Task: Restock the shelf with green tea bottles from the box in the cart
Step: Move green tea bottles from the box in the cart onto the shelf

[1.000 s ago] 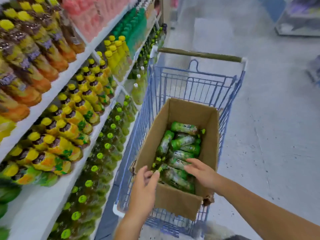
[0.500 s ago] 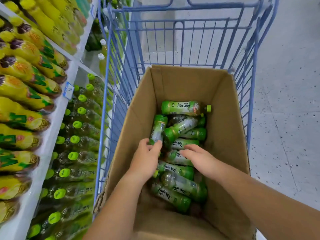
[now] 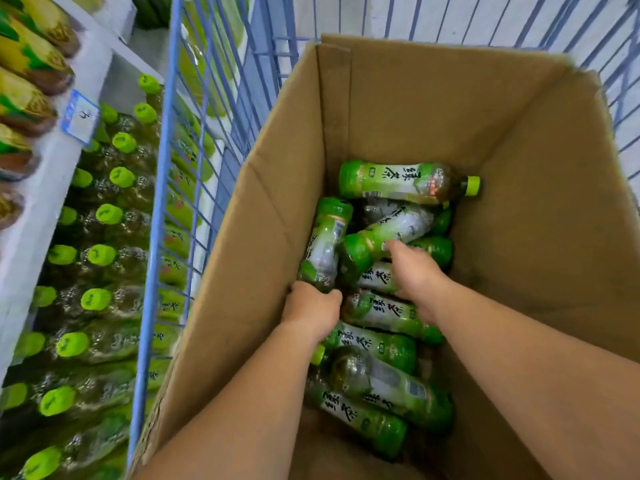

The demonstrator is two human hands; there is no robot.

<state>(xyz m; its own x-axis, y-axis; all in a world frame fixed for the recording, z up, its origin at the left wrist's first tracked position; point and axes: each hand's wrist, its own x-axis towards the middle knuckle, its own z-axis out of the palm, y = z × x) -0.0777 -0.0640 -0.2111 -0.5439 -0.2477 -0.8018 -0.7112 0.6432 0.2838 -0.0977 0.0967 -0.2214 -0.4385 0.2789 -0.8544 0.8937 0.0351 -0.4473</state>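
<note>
A tall open cardboard box (image 3: 512,140) stands in the blue wire cart (image 3: 194,140). Several green tea bottles lie loose on its bottom; one (image 3: 405,183) rests crosswise at the far end. Both my hands are deep in the box. My left hand (image 3: 311,308) grips the lower end of a bottle (image 3: 325,242) that lies lengthwise by the box's left wall. My right hand (image 3: 414,271) reaches over the pile with its fingers curled on a slanted bottle (image 3: 384,235). The shelf (image 3: 24,258) on the left holds rows of upright green-capped tea bottles (image 3: 104,213).
A higher shelf level at top left carries yellow-and-green labelled bottles (image 3: 24,64) and a blue price tag (image 3: 79,116). The cart's wire side stands between the box and the shelf. Pale floor shows through the cart's far wires.
The view has closed in and tilted down into the box. Both hands have gone deeper among the bottles, the left closing on a bottle by the left wall, the right moving forward onto the slanted one.
</note>
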